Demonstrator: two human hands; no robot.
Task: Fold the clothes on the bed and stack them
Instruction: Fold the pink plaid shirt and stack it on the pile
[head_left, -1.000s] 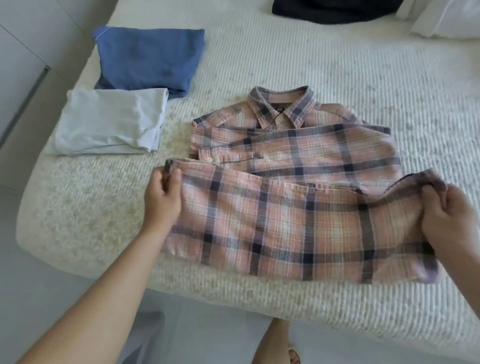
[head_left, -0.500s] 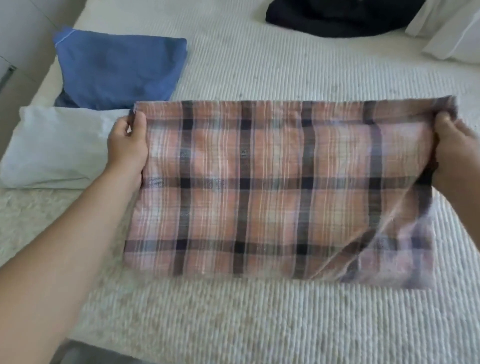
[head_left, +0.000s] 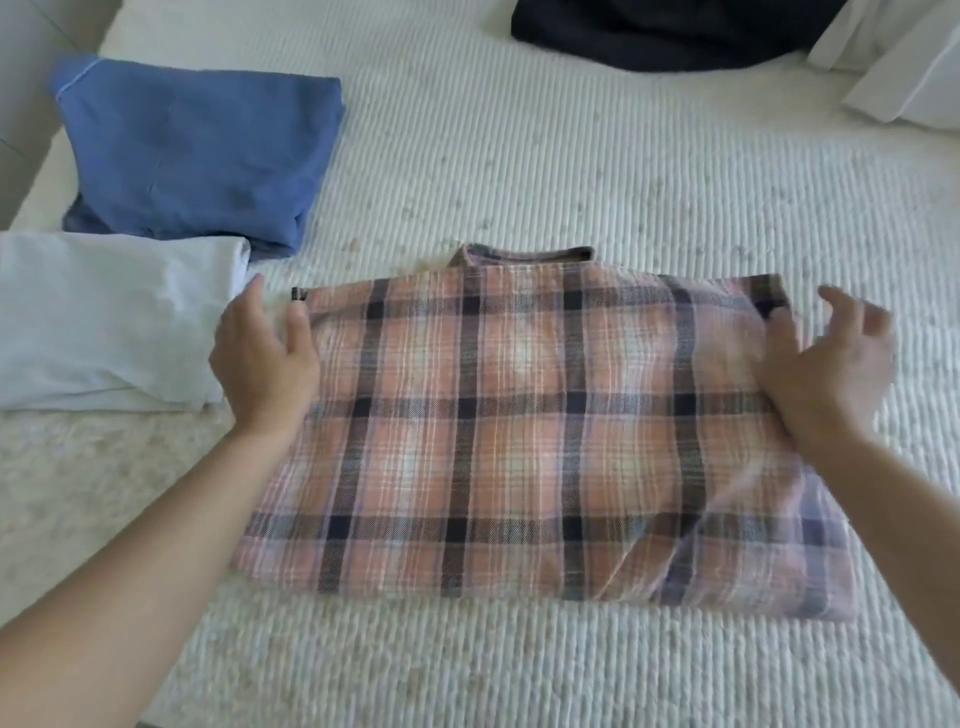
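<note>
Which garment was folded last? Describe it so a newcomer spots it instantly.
On the white ribbed bed cover, look between the left hand and right hand. The plaid shirt lies there: the only checked piece, pink with dark stripes, unlike the plain folded clothes nearby.

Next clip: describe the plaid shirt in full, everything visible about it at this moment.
The plaid shirt is a woven-looking fabric in pink, with dark navy and white check lines. It lies folded into a rough rectangle on the white ribbed bedcover, its collar band peeking out at the far edge. A diagonal wrinkle runs through its near right corner. The left hand rests at its left edge and the right hand at its far right corner, fingers spread, neither gripping.
</note>
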